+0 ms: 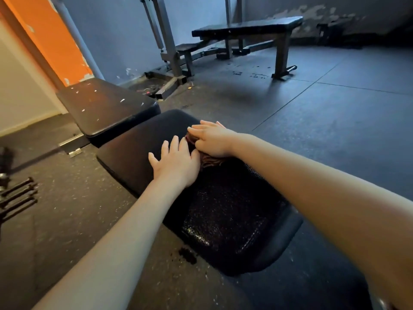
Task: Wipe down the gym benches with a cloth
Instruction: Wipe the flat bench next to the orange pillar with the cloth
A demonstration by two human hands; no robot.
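1. Cloth point(206, 161), a brownish, stringy-looking rag bunched into a small heap, lies on top of the nearest bench point(138, 148), just above the middle of the frame and mostly covered by a hand
2. Right hand point(212, 139) lies flat on the cloth, fingers straight and close together, pressing down rather than gripping
3. Left hand point(176, 162) rests palm down on the pad just left of the cloth, fingers spread and straight, its thumb side touching the rag; it holds nothing
4. That bench is a long padded slab with rounded corners, covered in dark smooth vinyl; the stretch below the hands glistens with a speckled wet sheen point(223, 218), while the stretch beyond them looks matt
5. Second bench point(105, 108), at the left centre, stands end-on against the nearest one; its dark cover is scuffed, with pale nicks and flecks
6. Far bench point(248, 26), at the upper middle, is a flat black pad on grey square-tube legs, well apart from the hands; left of it, grey metal uprights point(166, 41) rise out of the frame
7. Thin dark bars point(17, 195) lie side by side on the floor at the left edge, and a small dark blotch point(187, 255) marks the floor beside the wet end of the pad
8. Floor point(335, 108) is dark rubber matting with visible seams, pale-speckled at the lower left; the back wall point(116, 30) is blue-grey with peeling patches at the upper right, and an orange strip point(51, 36) runs down the upper left
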